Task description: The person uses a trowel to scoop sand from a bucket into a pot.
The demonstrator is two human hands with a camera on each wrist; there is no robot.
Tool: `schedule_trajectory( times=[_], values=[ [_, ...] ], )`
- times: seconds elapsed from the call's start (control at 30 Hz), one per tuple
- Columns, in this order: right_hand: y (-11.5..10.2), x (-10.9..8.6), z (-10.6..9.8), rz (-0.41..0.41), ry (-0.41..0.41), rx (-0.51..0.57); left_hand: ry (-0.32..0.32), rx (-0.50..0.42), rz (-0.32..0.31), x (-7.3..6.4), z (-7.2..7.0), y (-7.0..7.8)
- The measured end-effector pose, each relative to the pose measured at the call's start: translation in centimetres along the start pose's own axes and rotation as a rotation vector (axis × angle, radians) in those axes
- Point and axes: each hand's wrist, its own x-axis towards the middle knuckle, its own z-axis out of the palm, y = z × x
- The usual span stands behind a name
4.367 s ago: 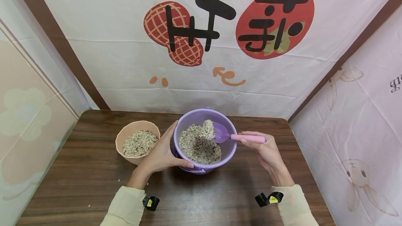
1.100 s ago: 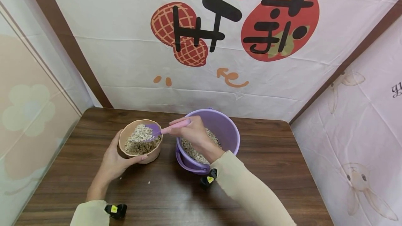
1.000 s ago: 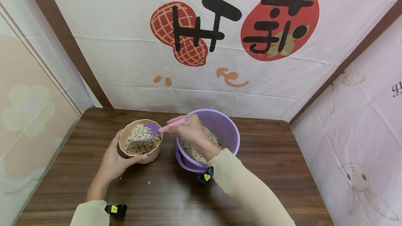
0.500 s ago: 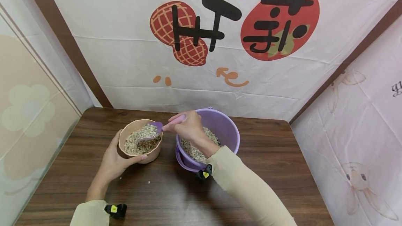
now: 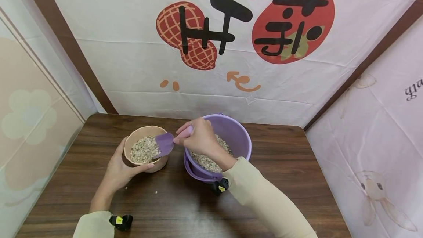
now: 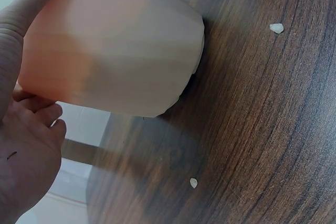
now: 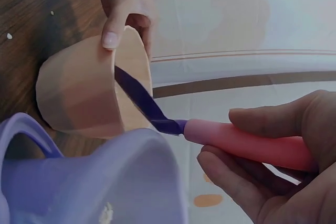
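Observation:
My left hand [image 5: 120, 170] grips the side of a peach-coloured faceted pot [image 5: 158, 165], thumb at the near rim. Pale speckled gravel [image 5: 143, 150] lies inside it. My right hand [image 5: 201, 139] holds a small toy shovel by its pink handle [image 7: 247, 142]. The shovel's purple blade [image 5: 165, 144] tilts down over the pot's right rim, its tip at the gravel. Under my right forearm stands a purple bucket [image 5: 242, 135] with more of the gravel [image 5: 206, 162] in it; the arm hides part of this. In the left wrist view the pot's wall [image 6: 126, 40] rises from the table.
Both containers stand on a dark wooden table [image 5: 281, 179], close together near its back edge. The bucket's handle [image 5: 195, 172] hangs down at its near left side. Loose white bits [image 6: 276, 28] lie on the tabletop. A printed white cloth [image 5: 138, 65] hangs behind the table.
Earlier my left hand was on the bucket, then moved to the pot. The shovel came from the bucket to the pot with a load of gravel; its blade has since tipped and emptied.

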Motion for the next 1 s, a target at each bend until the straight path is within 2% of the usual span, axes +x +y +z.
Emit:
schedule_trajectory(
  times=[0.2,0.4,0.53,0.7,0.83,1.0],
  values=[
    [-0.3,-0.7,-0.9,-0.079,0.028,-0.059,-0.001,0.003,0.003,0.1,0.1,0.0],
    [0.2,-1.5,-2.3,-0.129,0.058,0.010,0.005,-0.004,0.007,0.0,0.1,0.1],
    [1.2,-2.0,-3.3,-0.114,0.088,0.128,-0.005,0.014,-0.013,0.0,0.1,0.2],
    [2.6,-2.9,-4.5,-0.054,0.116,0.358,-0.019,0.042,-0.037,0.1,0.0,0.2],
    [3.6,-3.7,-5.4,-0.007,0.151,0.460,-0.020,0.043,-0.039,0.1,0.0,0.1],
    [4.9,-4.5,-6.3,0.024,0.189,0.536,-0.018,0.039,-0.033,0.1,0.0,0.0]
  ],
)
